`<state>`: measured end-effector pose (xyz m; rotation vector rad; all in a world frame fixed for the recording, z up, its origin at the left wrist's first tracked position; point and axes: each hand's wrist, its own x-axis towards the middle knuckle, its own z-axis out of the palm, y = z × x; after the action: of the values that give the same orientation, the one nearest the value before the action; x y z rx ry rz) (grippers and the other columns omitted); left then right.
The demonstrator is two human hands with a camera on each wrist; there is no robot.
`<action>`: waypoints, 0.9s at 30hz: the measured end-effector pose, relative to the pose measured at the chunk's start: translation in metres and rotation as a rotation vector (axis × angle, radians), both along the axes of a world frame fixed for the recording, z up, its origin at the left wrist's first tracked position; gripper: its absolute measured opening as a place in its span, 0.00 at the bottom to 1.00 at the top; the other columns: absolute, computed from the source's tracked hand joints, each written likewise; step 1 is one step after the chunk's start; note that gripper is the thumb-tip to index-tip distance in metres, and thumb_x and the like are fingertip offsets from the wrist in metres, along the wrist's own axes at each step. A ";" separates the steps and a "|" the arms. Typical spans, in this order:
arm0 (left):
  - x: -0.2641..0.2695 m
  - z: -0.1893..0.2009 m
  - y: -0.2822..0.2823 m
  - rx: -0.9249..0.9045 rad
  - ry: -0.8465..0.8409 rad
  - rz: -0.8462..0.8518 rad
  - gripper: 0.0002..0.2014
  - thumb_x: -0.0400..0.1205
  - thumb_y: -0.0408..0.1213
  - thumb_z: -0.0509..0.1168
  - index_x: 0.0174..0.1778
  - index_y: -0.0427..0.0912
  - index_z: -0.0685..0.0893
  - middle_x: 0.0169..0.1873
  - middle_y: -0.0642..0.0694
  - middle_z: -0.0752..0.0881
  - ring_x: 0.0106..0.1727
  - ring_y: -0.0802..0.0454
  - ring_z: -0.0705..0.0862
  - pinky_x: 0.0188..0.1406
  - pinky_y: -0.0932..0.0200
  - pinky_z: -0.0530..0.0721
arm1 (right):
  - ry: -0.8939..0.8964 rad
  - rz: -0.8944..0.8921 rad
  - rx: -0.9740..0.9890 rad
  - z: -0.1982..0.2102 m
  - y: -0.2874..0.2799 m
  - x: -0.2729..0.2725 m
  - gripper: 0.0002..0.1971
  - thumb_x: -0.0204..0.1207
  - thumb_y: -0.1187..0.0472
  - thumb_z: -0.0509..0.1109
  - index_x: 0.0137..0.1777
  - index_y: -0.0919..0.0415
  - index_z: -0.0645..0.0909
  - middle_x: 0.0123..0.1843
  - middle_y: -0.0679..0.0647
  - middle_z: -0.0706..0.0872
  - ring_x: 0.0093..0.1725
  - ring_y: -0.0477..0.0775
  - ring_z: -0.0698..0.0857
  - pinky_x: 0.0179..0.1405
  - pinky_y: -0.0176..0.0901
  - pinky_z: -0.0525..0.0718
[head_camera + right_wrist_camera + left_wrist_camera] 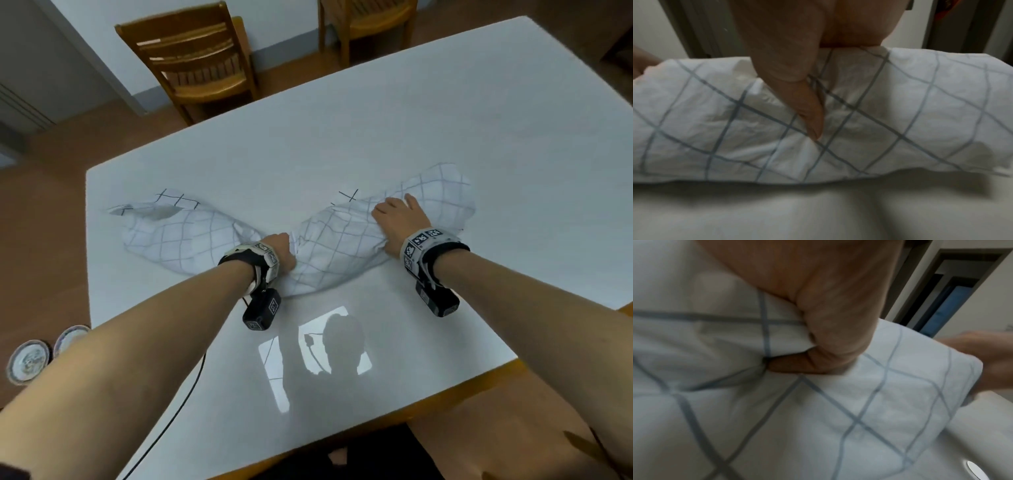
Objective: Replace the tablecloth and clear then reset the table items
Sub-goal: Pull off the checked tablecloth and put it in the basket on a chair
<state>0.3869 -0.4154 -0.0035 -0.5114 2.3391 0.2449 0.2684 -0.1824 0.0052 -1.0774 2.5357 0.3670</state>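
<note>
A white tablecloth with a thin grey check [335, 240] lies bunched in a long roll across the middle of the glossy white table [376, 120]. My left hand [286, 248] grips the roll at its narrow middle, and in the left wrist view the thumb [793, 365] digs into the cloth [818, 418]. My right hand [399, 219] holds the thicker right part, fingers curled over the top. In the right wrist view its thumb [809, 113] presses into the near side of the cloth [920, 113]. The roll's left end lies loose on the table.
Two wooden chairs [198, 61] [370, 24] stand beyond the table's far edge. Two patterned plates [29, 361] [70, 337] sit low at the left, off the table. A black cable [171, 418] hangs from my left wrist over the near table edge.
</note>
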 end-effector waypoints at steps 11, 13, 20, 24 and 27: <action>0.042 0.026 -0.003 -0.105 0.293 0.011 0.13 0.78 0.42 0.63 0.57 0.44 0.80 0.57 0.42 0.83 0.60 0.41 0.80 0.51 0.53 0.76 | -0.102 0.281 0.053 0.022 -0.036 -0.025 0.05 0.79 0.57 0.62 0.44 0.49 0.78 0.55 0.50 0.87 0.64 0.53 0.82 0.83 0.56 0.50; 0.060 0.037 -0.017 -0.155 0.447 0.078 0.22 0.78 0.54 0.63 0.62 0.45 0.82 0.60 0.44 0.83 0.63 0.42 0.78 0.58 0.50 0.74 | -0.095 0.297 0.049 0.026 -0.046 -0.026 0.07 0.79 0.58 0.61 0.47 0.50 0.81 0.56 0.50 0.87 0.64 0.52 0.82 0.83 0.55 0.51; 0.111 0.043 -0.050 -0.268 0.133 0.659 0.57 0.69 0.81 0.47 0.83 0.40 0.55 0.80 0.33 0.62 0.79 0.33 0.64 0.71 0.33 0.69 | -0.091 0.345 0.075 0.023 -0.061 -0.013 0.08 0.79 0.60 0.59 0.45 0.48 0.79 0.56 0.50 0.87 0.64 0.53 0.82 0.82 0.54 0.54; 0.112 0.025 -0.046 -0.044 0.101 0.718 0.55 0.68 0.82 0.49 0.85 0.55 0.39 0.79 0.28 0.63 0.75 0.30 0.70 0.72 0.38 0.70 | -0.051 0.410 0.088 0.017 -0.057 0.002 0.10 0.79 0.61 0.59 0.42 0.47 0.77 0.58 0.49 0.86 0.67 0.52 0.79 0.81 0.52 0.57; 0.101 0.014 -0.039 0.072 0.174 0.723 0.54 0.66 0.80 0.55 0.83 0.63 0.38 0.79 0.29 0.63 0.74 0.28 0.71 0.72 0.36 0.71 | -0.061 0.468 0.050 0.012 -0.052 0.009 0.15 0.77 0.65 0.60 0.31 0.48 0.68 0.52 0.47 0.86 0.63 0.51 0.80 0.81 0.50 0.56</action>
<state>0.4879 -0.4545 0.0102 -1.3316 2.2046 0.7253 0.2775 -0.2347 0.0171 -1.6327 2.1889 0.5042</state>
